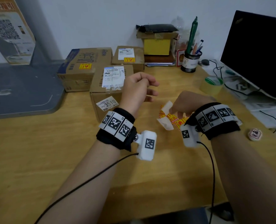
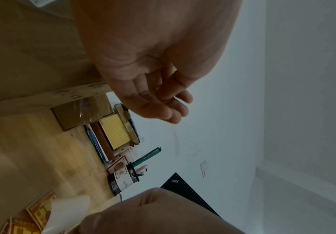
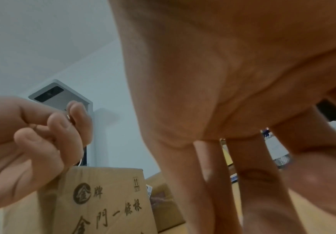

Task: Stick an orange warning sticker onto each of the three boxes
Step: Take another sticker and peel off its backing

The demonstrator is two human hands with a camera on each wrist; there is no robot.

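Left hand (image 1: 136, 89) loosely curled, empty, right hand (image 1: 189, 104) fingers down on flat-lying stickers (image 1: 174, 118), grip unclear

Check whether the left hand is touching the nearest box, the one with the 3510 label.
Cannot tell. In the head view the left hand overlaps the nearest box, hiding any gap; the wrist views don't show it either.

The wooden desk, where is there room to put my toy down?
The wooden desk is bare in front of the three cardboard boxes and left of the orange sticker pile. It is crowded by the black mesh pen cup and tape roll.
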